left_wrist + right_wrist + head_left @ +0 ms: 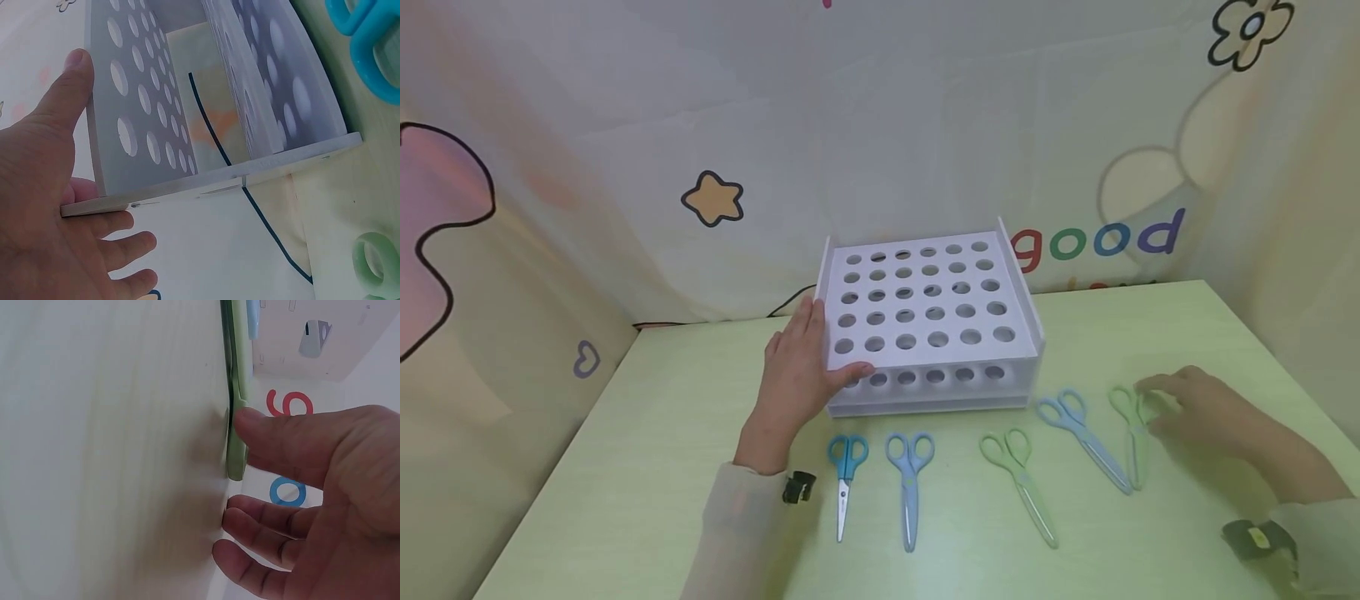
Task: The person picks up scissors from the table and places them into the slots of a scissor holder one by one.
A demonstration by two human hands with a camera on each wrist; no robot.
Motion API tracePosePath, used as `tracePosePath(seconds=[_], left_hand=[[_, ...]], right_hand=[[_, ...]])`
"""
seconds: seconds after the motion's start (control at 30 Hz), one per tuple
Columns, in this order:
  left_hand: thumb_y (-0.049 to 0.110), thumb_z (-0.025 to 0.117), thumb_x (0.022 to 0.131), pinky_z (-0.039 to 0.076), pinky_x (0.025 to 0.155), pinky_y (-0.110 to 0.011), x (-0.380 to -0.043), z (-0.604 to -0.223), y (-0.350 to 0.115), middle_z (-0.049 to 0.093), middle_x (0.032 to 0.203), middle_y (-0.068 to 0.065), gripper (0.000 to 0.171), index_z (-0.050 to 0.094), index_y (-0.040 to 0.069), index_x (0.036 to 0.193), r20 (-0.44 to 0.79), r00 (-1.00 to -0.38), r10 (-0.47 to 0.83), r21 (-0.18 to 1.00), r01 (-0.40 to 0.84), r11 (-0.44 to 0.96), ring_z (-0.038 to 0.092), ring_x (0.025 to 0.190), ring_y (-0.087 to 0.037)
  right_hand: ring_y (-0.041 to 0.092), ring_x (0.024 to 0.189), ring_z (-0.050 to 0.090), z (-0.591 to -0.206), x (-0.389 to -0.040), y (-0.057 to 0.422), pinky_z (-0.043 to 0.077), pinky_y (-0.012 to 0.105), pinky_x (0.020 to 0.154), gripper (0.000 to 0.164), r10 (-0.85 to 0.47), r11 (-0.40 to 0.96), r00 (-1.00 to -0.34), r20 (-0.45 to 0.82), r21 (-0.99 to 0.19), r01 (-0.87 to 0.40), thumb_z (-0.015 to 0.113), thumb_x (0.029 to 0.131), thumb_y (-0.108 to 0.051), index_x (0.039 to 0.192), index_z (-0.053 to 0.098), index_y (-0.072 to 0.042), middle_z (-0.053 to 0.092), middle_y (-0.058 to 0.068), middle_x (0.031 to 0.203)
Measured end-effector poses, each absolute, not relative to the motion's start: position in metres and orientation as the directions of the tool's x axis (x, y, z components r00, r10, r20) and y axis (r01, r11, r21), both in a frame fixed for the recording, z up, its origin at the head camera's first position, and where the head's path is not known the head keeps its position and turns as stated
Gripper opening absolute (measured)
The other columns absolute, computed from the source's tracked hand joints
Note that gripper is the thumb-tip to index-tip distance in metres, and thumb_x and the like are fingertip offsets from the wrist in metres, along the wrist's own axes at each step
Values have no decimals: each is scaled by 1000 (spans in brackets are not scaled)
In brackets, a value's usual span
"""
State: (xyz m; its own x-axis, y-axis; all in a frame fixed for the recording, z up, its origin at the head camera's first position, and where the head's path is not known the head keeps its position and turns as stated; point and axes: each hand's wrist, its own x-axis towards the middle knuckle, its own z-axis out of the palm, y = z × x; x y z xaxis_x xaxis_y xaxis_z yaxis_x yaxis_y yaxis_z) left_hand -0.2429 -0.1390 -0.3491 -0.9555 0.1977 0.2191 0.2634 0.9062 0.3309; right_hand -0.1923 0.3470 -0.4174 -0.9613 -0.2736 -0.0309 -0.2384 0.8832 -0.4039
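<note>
A white rack [917, 304] with rows of round holes stands at the back of the table. My left hand [797, 362] holds its left side, thumb at the front edge of the top panel, several fingers outside the side panel [212, 181]. At the right, my right hand [1206, 412] is at the handles of light-green scissors [1126, 404] lying on the table. In the right wrist view, the thumb touches the green handle [236, 453]; the index finger is largely hidden behind it, and the other fingers hang loosely bent beside it.
Teal scissors [847, 458] with bare blades and lavender-blue scissors [908, 483] lie before the rack. Farther right are another light-green pair [1018, 475] and another blue pair [1082, 433]. A dark cord [209, 119] runs behind the rack. Printed cloth [925, 125] hangs behind the table.
</note>
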Motion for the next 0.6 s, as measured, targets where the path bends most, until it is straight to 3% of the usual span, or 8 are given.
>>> tracePosePath(seconds=[0.23, 0.4, 0.5, 0.6], left_hand=[[58, 79, 81, 20, 114, -57, -243, -350, -138, 15, 167, -17, 116, 19, -2, 159, 225, -953, 201, 330, 268, 905, 19, 150, -32], [58, 79, 81, 21, 114, -56, -243, -349, -137, 15, 166, -18, 116, 19, -2, 159, 229, -950, 210, 325, 278, 904, 21, 149, -33], [58, 79, 81, 20, 114, -56, -243, -349, -138, 15, 166, -18, 116, 18, -2, 159, 223, -953, 206, 327, 272, 905, 21, 149, -33], [58, 79, 81, 19, 115, -55, -243, -348, -140, 14, 167, -17, 116, 17, -2, 160, 214, -957, 195, 336, 260, 905, 20, 150, -34]], right_hand=[[40, 88, 56, -419, -191, 355, 46, 54, 77, 45, -237, 915, -970, -44, -345, -208, 75, 83, -8, 115, 57, 19, 59, 27, 96], [34, 81, 57, -420, -191, 361, 46, 50, 72, 21, -246, 917, -969, -36, -333, -220, 72, 84, -7, 97, 62, 6, 62, 13, 84], [28, 75, 54, -419, -191, 361, 45, 44, 67, 24, -251, 911, -967, -49, -348, -219, 71, 86, -7, 104, 62, 6, 59, 11, 82], [23, 74, 48, -419, -192, 358, 42, 38, 63, 43, -257, 906, -965, -58, -363, -219, 72, 88, -10, 124, 57, 8, 56, 12, 85]])
